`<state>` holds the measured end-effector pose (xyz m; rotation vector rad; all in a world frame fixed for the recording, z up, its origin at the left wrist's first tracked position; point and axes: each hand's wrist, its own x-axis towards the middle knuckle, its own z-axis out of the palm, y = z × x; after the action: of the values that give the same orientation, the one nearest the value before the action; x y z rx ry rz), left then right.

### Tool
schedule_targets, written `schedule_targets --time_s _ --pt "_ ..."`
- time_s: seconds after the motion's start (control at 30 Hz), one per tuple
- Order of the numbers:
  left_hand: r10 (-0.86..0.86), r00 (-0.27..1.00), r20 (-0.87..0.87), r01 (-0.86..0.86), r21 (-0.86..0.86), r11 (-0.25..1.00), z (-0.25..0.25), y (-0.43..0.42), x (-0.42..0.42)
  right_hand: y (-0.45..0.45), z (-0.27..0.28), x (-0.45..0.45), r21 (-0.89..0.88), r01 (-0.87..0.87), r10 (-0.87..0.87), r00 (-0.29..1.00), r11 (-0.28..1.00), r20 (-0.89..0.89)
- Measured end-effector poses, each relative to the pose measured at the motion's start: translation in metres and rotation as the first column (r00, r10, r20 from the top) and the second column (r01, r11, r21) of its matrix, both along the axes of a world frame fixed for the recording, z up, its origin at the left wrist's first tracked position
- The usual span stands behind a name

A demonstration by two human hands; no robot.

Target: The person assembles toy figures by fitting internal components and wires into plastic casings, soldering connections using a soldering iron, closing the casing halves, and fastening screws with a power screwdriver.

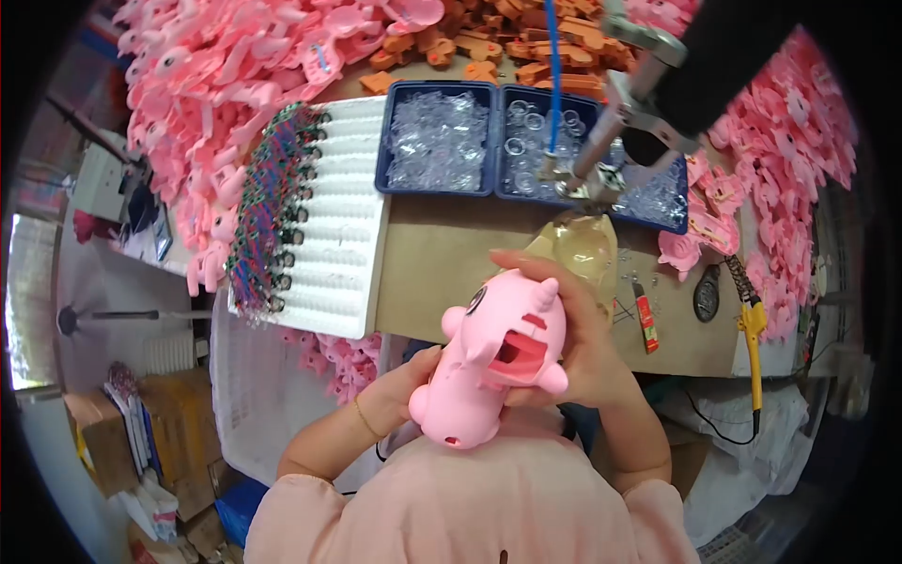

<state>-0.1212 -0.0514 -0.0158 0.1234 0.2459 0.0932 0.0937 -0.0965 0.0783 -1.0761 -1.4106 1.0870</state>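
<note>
A pink plastic toy figure (470, 376) with a horn, a round dark eye and a rectangular opening in its side is held in front of my chest. My left hand (404, 387) grips its lower part from the left side. Around its head and right side my right hand (583, 348) is wrapped, with the thumb and fingers partly hidden behind the toy. The toy lies tilted, its head toward the upper right. Just beyond it, a yellowish clear sheet (587, 249) rests on the brown tabletop (427, 254).
Blue trays (495, 188) hold clear plastic parts. A white foam tray (352, 235) bears wired components. Pink parts (225, 66) and orange parts (526, 38) are heaped behind. A metal arm (611, 132) overhangs the trays. A yellow soldering iron (752, 329) hangs at the right edge.
</note>
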Motion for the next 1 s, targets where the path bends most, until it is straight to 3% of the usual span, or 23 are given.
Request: schedule_targets --time_s 0.07,0.1,0.23,0.27,0.3,0.33,0.37,0.4,0.47,0.5,0.53,0.63,0.67,0.73,0.77,0.8,0.87,0.9,1.0 --pt "-0.103 0.988 -0.116 0.093 -0.088 0.992 -0.014 -0.004 -0.006 0.003 -0.009 -0.01 0.168 0.026 -0.006 0.994 0.985 -0.113" --pt "-0.096 0.988 -0.118 0.086 -0.09 0.992 -0.011 -0.006 -0.006 0.007 -0.012 -0.011 0.257 0.031 -0.015 0.998 0.966 -0.065" --pt "-0.03 0.999 0.015 0.032 -0.16 0.987 0.035 -0.002 -0.005 0.009 -0.017 -0.018 0.283 0.072 -0.075 0.997 0.956 -0.001" --pt "-0.187 0.914 -0.361 0.317 0.343 0.884 0.073 0.018 -0.002 0.007 -0.013 -0.013 0.251 0.048 -0.055 0.998 0.967 0.019" --pt "-0.094 0.701 -0.707 0.657 0.589 0.47 0.092 0.032 -0.006 0.005 -0.01 -0.007 0.214 0.03 -0.039 0.998 0.976 0.039" --pt "0.129 0.841 -0.526 0.522 0.85 0.062 0.098 0.036 -0.016 0.001 -0.005 0.0 0.189 0.022 -0.03 0.999 0.982 0.041" --pt "0.338 0.893 -0.296 0.394 0.878 -0.272 0.107 0.034 -0.016 -0.002 -0.005 0.002 0.203 -0.001 -0.002 1.0 0.979 0.014" --pt "0.443 0.897 0.007 0.285 0.756 -0.589 0.122 0.034 -0.007 -0.004 -0.005 0.004 0.219 -0.025 0.028 1.0 0.976 -0.01" --pt "0.316 0.948 0.033 0.07 0.948 -0.311 0.111 0.033 0.023 0.004 0.018 0.005 0.349 -0.14 0.057 0.969 0.926 0.239" --pt "0.3 0.954 -0.01 0.007 1.0 0.009 0.112 0.032 0.038 0.006 0.022 0.007 0.402 -0.102 -0.017 0.96 0.91 0.28" --pt "0.292 0.957 0.002 -0.001 1.0 -0.003 0.108 0.032 0.047 0.003 0.032 0.012 0.412 -0.097 -0.029 0.957 0.906 0.289" --pt "0.426 0.794 0.433 -0.259 0.876 -0.407 0.083 0.032 0.071 -0.031 0.072 0.018 0.131 0.2 -0.238 0.866 0.971 0.439" --pt "0.412 0.802 0.432 -0.27 0.878 -0.395 0.084 0.03 0.076 -0.036 0.07 0.017 0.125 0.22 -0.253 0.86 0.967 0.443" --pt "0.302 0.878 0.371 -0.167 0.829 -0.533 0.094 0.026 0.085 -0.043 0.058 0.015 0.213 0.327 -0.39 0.76 0.921 0.521" --pt "0.273 0.943 0.19 -0.13 0.966 -0.224 0.096 0.021 0.082 -0.043 0.053 0.018 0.283 0.342 -0.444 0.675 0.896 0.589" --pt "0.263 0.947 0.184 -0.129 0.968 -0.214 0.102 0.019 0.082 -0.046 0.049 0.018 0.274 0.354 -0.448 0.672 0.894 0.59" --pt "0.24 0.962 0.131 -0.211 0.914 0.347 0.112 0.015 0.08 -0.05 0.039 0.015 0.399 0.22 -0.456 0.461 0.89 0.761" --pt "0.262 0.961 0.085 -0.136 0.973 0.185 0.113 0.012 0.081 -0.047 0.031 0.014 0.532 0.161 -0.544 0.437 0.831 0.716" --pt "0.163 0.987 0.001 -0.04 0.97 0.238 0.124 0.019 0.07 -0.044 0.036 0.017 0.508 0.121 -0.488 0.531 0.853 0.693"
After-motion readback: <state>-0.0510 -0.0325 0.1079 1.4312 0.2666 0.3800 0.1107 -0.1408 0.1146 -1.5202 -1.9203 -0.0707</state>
